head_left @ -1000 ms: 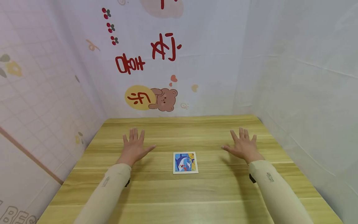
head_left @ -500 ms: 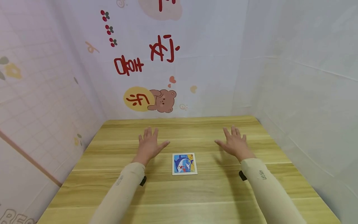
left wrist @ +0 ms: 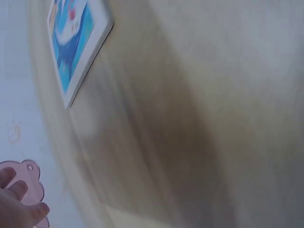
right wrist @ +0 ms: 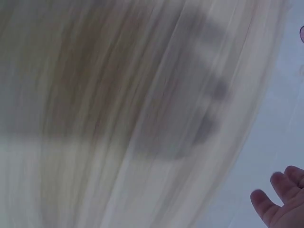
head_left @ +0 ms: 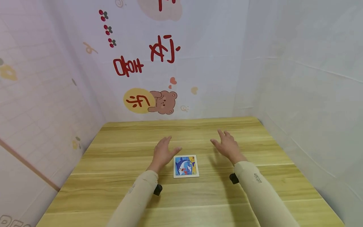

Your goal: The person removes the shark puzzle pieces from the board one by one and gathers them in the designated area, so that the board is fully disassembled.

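A square picture puzzle (head_left: 186, 166) with a white frame and a blue shark scene lies flat in the middle of the wooden table. Just left of it, my left hand (head_left: 163, 153) hovers over the table with fingers loosely extended, its thumb near the puzzle's upper left corner. My right hand (head_left: 227, 147) hangs above the table on the other side, farther from the puzzle, fingers spread and holding nothing. The left wrist view shows part of the puzzle (left wrist: 73, 38) at the top and some fingertips at lower left. Only fingers of the right hand (right wrist: 285, 204) appear in the right wrist view.
The wooden table (head_left: 187, 208) meets a white printed cloth (head_left: 210, 63) at its back edge. Similar cloth walls stand along the left and right sides. A dark strap piece (head_left: 158, 190) sits under the left wrist, and another (head_left: 234, 178) under the right.
Both hands have moved inward toward the puzzle, the left one farther. The left hand's fingers have turned toward the right and come closer together. The puzzle lies in the same place.
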Motion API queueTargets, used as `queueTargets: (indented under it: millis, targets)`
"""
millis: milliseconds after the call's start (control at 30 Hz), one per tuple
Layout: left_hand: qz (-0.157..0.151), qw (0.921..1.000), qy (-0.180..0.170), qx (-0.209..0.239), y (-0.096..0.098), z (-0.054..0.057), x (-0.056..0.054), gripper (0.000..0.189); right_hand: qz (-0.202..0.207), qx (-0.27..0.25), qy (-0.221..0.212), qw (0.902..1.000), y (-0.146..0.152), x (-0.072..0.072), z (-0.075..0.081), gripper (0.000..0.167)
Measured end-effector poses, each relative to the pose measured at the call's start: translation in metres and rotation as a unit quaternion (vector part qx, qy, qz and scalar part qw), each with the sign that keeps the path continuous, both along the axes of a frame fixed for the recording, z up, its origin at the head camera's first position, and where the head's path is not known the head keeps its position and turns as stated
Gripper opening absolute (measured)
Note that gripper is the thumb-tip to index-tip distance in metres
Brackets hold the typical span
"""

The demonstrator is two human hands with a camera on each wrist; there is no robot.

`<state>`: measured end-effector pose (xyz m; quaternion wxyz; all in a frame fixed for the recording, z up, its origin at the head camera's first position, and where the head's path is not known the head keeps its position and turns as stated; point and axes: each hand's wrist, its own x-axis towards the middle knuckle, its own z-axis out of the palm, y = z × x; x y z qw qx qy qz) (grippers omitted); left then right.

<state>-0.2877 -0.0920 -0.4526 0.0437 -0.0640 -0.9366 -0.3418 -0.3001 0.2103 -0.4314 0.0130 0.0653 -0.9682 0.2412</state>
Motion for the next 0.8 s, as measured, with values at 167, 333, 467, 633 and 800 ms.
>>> queueTargets:
  millis: [167, 333, 467, 633, 800]
  targets:
    - [-0.016, 0.9975, -0.015, 0.068, 0.011, -0.013, 0.008, 0.072, -0.001, -0.072, -0.012, 0.9973, -0.018, 0.0, -0.009, 0.067]
    - [-0.032, 0.9963, -0.02, 0.078, 0.019, -0.024, 0.014, 0.064, -0.004, -0.138, -0.024, 0.9901, -0.034, 0.003, -0.015, 0.059]
    - [-0.04, 0.9971, -0.027, 0.059, 0.022, -0.025, 0.019, 0.059, -0.016, -0.174, -0.042, 0.9837, -0.048, 0.006, -0.02, 0.055]
    - [-0.045, 0.9979, -0.032, 0.034, 0.023, -0.029, 0.022, 0.056, -0.03, -0.228, -0.075, 0.9703, -0.064, 0.013, -0.031, 0.049]
    - [-0.047, 0.9983, -0.033, 0.005, 0.025, -0.035, 0.026, 0.053, -0.038, -0.289, -0.12, 0.9491, -0.076, 0.022, -0.041, 0.042]
